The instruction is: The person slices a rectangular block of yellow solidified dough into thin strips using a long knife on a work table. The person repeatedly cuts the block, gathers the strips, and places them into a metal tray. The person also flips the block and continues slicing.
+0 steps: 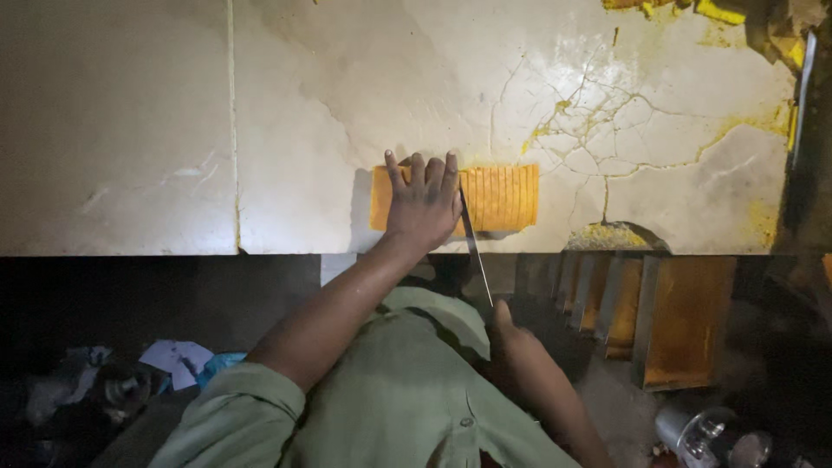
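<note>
An orange rectangular slab (pixel 503 198) lies on the cracked pale stone counter (pixel 303 104) near its front edge. The right part of the slab is cut into several thin slices. My left hand (pixel 423 201) presses flat on the slab's left half, fingers spread toward the far edge. My right hand (pixel 511 340) is below the counter edge, shut on the handle of a long thin knife (pixel 474 247). The blade runs up across the slab just right of my left fingers.
Yellow crumbs and stains mark the counter's cracks at the right (pixel 598 117). Metal moulds (pixel 659 316) stand in a row under the counter edge. A steel container (pixel 706 433) sits at bottom right. Papers and clutter (pixel 178 362) lie on the dark floor at the left.
</note>
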A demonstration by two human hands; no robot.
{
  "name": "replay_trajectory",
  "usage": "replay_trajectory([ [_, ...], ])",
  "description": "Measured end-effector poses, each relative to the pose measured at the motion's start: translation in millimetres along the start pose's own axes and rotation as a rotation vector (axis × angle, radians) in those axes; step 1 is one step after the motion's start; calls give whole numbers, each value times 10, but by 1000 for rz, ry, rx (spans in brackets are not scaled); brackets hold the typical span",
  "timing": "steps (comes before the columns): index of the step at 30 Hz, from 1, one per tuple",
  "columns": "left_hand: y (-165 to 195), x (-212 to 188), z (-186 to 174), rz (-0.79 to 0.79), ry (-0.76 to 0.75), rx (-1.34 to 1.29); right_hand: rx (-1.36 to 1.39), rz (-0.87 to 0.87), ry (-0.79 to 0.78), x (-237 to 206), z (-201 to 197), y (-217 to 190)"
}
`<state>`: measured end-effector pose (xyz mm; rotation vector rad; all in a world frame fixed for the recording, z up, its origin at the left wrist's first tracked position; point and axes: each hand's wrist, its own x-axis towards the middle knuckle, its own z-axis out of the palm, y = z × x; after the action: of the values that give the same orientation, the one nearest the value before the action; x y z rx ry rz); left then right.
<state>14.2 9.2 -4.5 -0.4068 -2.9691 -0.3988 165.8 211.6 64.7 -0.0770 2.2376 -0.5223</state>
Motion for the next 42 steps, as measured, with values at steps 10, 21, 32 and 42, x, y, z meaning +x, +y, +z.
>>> replay_trajectory([
  [10, -83, -28, 75, 18, 51, -37, 14, -112, 292, 1133, -392, -417],
  [21, -100, -25, -30, -37, -97, -34, -19, 140, -64, 206, 158, 24],
  [32, -198, -66, 75, 7, 54, -66, 0, -133, 298, 1319, -403, -571],
  [42, -205, -53, -6, -20, -130, -72, 41, -101, -17, 30, 5, -257],
])
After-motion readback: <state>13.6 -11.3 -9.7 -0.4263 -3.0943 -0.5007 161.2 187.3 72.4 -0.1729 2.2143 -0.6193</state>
